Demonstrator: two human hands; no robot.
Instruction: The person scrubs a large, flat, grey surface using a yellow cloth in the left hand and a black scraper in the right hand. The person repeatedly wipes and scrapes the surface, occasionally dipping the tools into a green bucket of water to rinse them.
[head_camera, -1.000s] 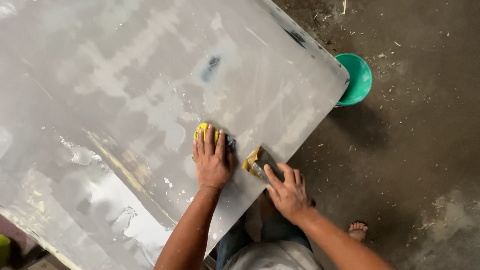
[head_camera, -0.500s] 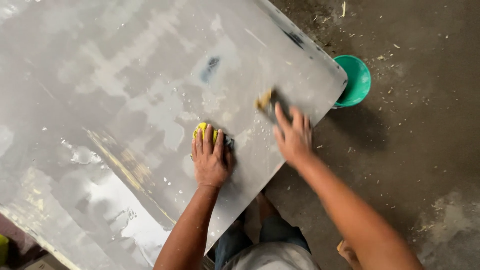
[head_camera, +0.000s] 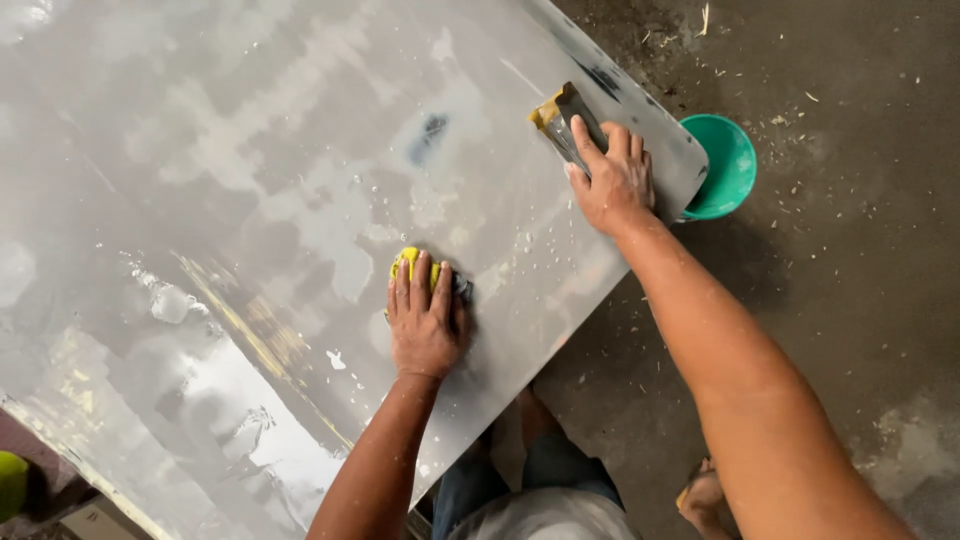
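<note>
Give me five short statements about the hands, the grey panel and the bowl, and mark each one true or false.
1. The left hand lies flat on a yellow sponge on the grey panel. True.
2. The right hand is empty. False: it presses a flat scraper-like tool with a yellowish edge against the panel.
3. A green bowl stands on the floor by the panel's corner. True.
4. The two hands touch each other. False: they are apart, the right one near the panel's far corner.
5. The green bowl sits on top of the panel. False: it is on the floor, partly hidden behind the panel's edge.
</note>
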